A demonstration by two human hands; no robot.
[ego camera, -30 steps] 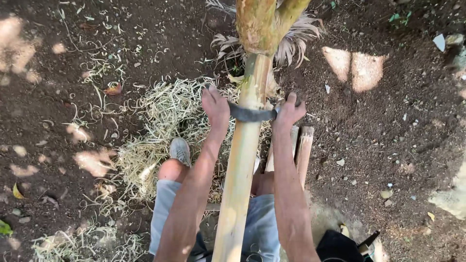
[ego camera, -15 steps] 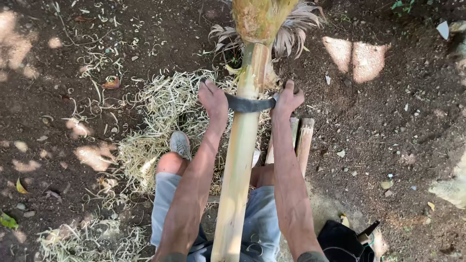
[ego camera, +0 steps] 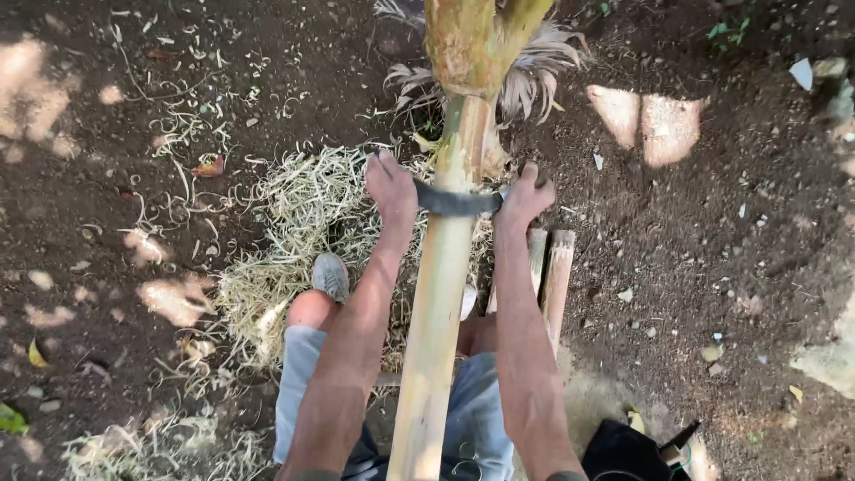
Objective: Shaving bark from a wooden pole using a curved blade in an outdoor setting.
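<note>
Left hand [ego camera: 390,185] and right hand [ego camera: 524,194] are each clenching an end of the curved drawknife blade [ego camera: 457,201], which is lying across the pale bamboo pole [ego camera: 436,303] at centre. Shavings pile [ego camera: 294,214] is lying at 9 o'clock of the blade.

- one long bamboo pole [ego camera: 438,294] in the middle
- one curved dark blade [ego camera: 456,201] across it
- two hands, left hand [ego camera: 392,185] and right hand [ego camera: 524,194], one on each blade end
- one grey shoe [ego camera: 330,275] showing
- two short bamboo pieces [ego camera: 549,272] lay side by side
- one pile of pale shavings [ego camera: 294,223]
</note>
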